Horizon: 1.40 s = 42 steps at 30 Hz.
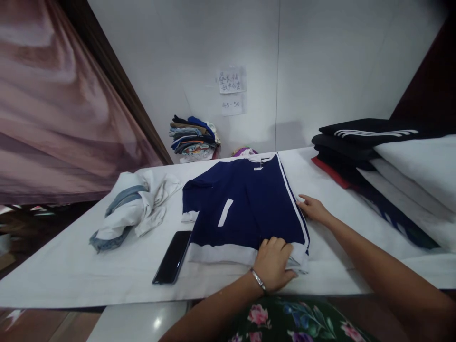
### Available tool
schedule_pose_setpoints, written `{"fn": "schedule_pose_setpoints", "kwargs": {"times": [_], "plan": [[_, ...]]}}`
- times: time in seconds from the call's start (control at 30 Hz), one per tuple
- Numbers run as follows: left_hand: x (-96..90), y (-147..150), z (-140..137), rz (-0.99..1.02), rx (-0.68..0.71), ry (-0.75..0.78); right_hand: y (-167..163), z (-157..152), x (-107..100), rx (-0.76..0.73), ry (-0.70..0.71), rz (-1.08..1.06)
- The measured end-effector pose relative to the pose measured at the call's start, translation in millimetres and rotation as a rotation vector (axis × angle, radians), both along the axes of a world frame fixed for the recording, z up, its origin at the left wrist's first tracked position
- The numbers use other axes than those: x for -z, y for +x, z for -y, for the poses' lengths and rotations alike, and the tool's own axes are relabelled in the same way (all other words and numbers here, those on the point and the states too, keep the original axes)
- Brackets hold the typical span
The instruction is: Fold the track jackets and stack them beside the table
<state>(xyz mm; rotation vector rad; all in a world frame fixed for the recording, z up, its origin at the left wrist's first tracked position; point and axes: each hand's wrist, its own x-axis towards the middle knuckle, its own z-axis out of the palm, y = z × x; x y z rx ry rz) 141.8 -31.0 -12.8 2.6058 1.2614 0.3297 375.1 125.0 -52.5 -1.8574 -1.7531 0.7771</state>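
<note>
A navy blue jacket (245, 204) with white trim lies on the white-covered table, its right side folded in along a white-striped edge. One short-looking sleeve end with a white cuff (190, 217) sticks out at the left. My left hand (272, 263), with a silver bracelet at the wrist, has its fingers curled over the white hem near the right corner. At the striped right edge my right hand (312, 209) pinches the jacket between thumb and fingertips. Its sleeve on that side is hidden.
Left of the jacket lie a black phone (172, 256) and a crumpled white and denim garment (131, 209). A stack of folded clothes (377, 166) rises at the right. Another clothes pile (194, 137) stands at the back wall below paper notes (232, 85). A pink curtain (60, 104) hangs left.
</note>
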Motion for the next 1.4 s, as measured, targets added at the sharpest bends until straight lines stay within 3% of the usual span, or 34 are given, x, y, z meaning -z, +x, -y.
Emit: {"fn": "schedule_pose_setpoints", "kwargs": {"times": [0.23, 0.33, 0.47, 0.57, 0.67, 0.8, 1.03, 1.13, 1.27, 1.4], "plan": [[-0.5, -12, -2, 0.114, 0.035, -0.066, -19, -37, -1, -0.031, 0.041, 0.083], [-5.2, -25, -19, 0.172, -0.080, -0.086, -18, -35, 4, -0.057, 0.042, 0.091], [-9.5, -47, -89, 0.205, -0.491, -0.115, -14, -23, 5, -0.076, 0.049, 0.146], [-5.5, -52, -153, 0.245, -0.703, -0.281, -17, -14, 0, -0.088, 0.037, 0.227], [1.8, -43, -198, 0.334, -0.839, -0.388, -21, -8, -6, -0.099, 0.033, 0.288], [7.6, -35, -217, 0.354, -0.878, -0.311, -28, -5, -12, -0.124, 0.030, 0.318], [11.8, -54, -209, 0.227, -0.814, -0.320, -30, -5, -17, -0.202, -0.073, 0.495], [1.7, -52, -192, 0.146, -0.734, -0.137, -21, -15, -17, -0.201, -0.049, 0.433], [-21.1, -29, -135, 0.141, -0.497, 0.096, -8, -49, -13, -0.090, 0.017, 0.293], [-29.4, 7, -60, 0.064, -0.098, -0.062, -8, -99, -12, 0.056, -0.035, 0.169]]}}
